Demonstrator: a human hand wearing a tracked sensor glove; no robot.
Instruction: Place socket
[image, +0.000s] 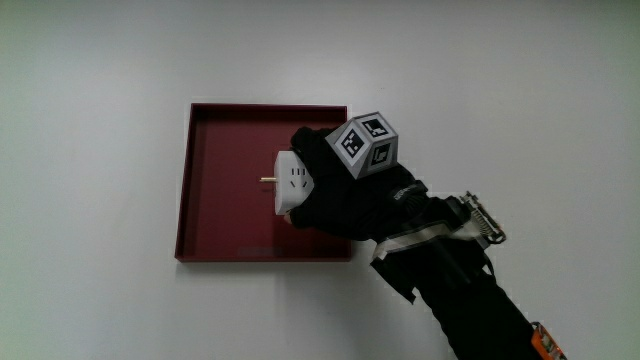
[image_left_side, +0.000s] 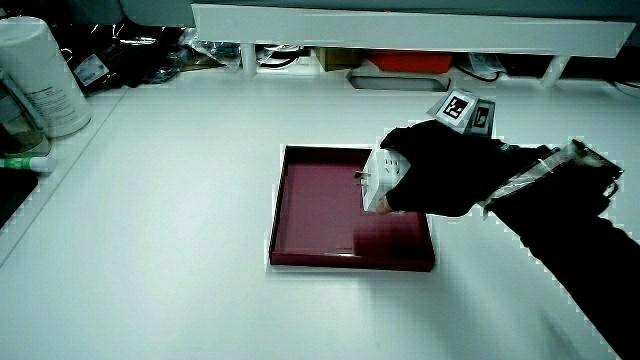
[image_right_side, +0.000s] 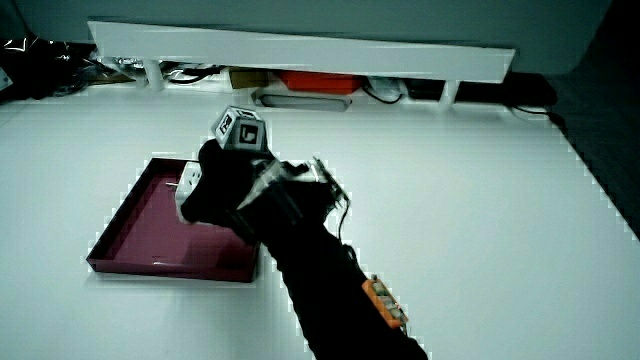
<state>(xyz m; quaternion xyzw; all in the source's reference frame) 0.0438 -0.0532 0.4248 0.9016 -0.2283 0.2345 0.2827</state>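
Clearly the hand (image: 345, 195) grips the white socket (image: 291, 185) with curled fingers above the red tray (image: 215, 215), where a tilted release could probably let it roll onto its protruding pin.

Plain white table (image: 100, 100), with a dark red square tray (image: 220, 215) sitting flat on it. In a side view, a white canister (image_left_side: 40, 75) stands near the table's edge.
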